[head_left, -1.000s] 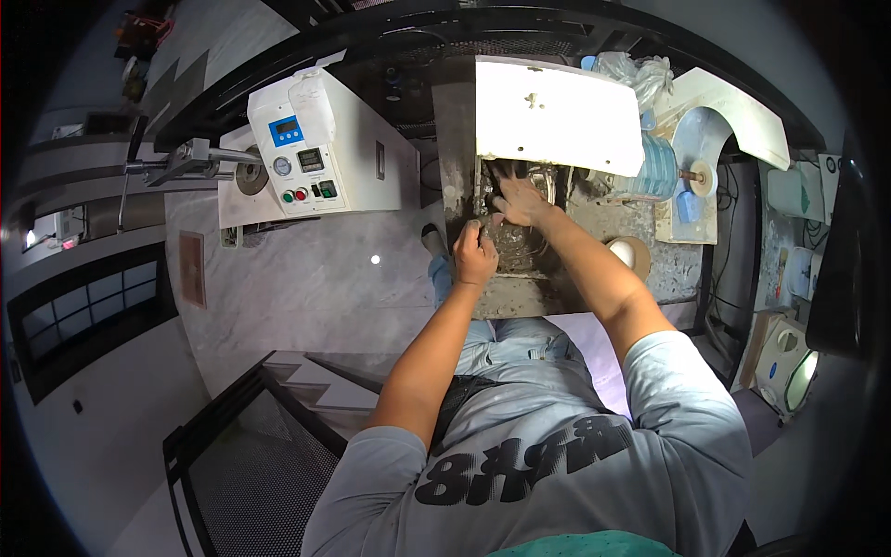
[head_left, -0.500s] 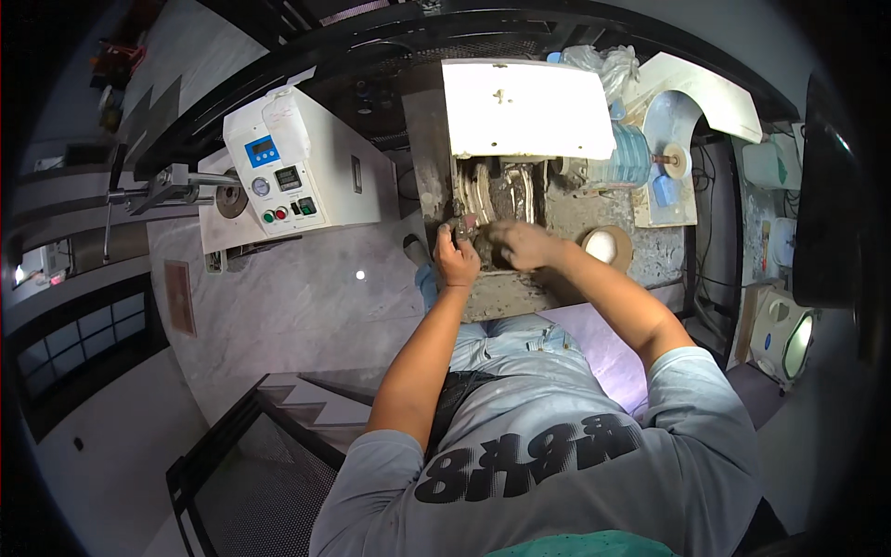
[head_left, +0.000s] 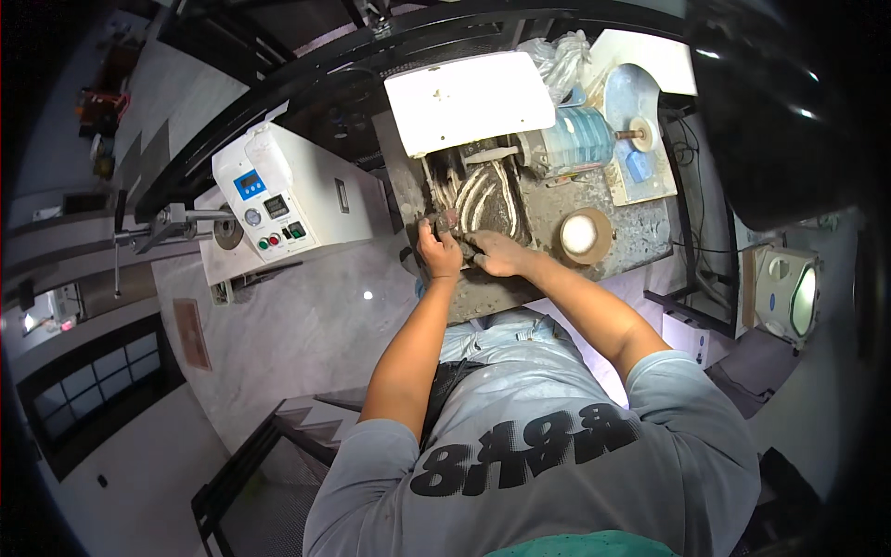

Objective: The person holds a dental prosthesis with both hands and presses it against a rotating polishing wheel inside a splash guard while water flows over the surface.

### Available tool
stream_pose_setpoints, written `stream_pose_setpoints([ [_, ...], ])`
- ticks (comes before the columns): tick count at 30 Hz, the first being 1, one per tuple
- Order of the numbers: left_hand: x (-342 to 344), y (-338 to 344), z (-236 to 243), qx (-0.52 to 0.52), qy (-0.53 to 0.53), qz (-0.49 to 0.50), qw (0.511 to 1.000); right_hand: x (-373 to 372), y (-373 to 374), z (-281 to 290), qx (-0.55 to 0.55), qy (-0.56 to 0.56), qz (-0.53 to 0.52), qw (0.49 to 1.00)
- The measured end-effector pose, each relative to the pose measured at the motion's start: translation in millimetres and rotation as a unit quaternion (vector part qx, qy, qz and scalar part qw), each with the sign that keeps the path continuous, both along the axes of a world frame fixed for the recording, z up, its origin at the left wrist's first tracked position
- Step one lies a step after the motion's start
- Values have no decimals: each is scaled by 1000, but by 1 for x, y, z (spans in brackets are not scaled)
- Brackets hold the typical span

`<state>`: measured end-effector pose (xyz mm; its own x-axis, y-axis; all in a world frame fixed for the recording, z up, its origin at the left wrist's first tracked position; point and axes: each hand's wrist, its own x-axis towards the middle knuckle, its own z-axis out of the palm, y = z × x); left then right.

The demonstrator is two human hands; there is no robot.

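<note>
My left hand (head_left: pixel 438 252) and my right hand (head_left: pixel 494 254) are close together on a grimy grey workbench (head_left: pixel 520 288), just below a white-hooded machine (head_left: pixel 469 97). Both hands close around a small dark piece (head_left: pixel 449 223) held between them near the machine's curved pale belts (head_left: pixel 478 190). The piece is mostly hidden by my fingers, and its shape cannot be made out.
A white control box (head_left: pixel 278 200) with a blue display, dials and coloured buttons stands to the left. A round roll of tape (head_left: pixel 583 236) lies right of my hands. A blue-ribbed cylinder (head_left: pixel 575 139) and a pale board sit at the back right. A dark stair rail runs lower left.
My right hand has come down from under the hood to meet the left hand at the bench front. The view has shifted so the machine sits higher and more central.
</note>
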<state>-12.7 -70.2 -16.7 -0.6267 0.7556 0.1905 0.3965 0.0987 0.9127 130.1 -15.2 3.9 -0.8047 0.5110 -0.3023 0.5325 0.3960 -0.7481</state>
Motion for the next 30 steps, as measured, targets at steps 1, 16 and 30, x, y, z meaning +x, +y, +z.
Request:
stream_pose_setpoints([
  [1,-3,3,1,4,4,-7,1000,1,0,1,7,2,-8,1000],
  [16,-36,44,20,-27,-77,-133,988,-28,29,56,92,128,-217,963],
  [30,-36,106,18,-142,-206,-18,968,-63,60,36,-93,36,-554,827],
])
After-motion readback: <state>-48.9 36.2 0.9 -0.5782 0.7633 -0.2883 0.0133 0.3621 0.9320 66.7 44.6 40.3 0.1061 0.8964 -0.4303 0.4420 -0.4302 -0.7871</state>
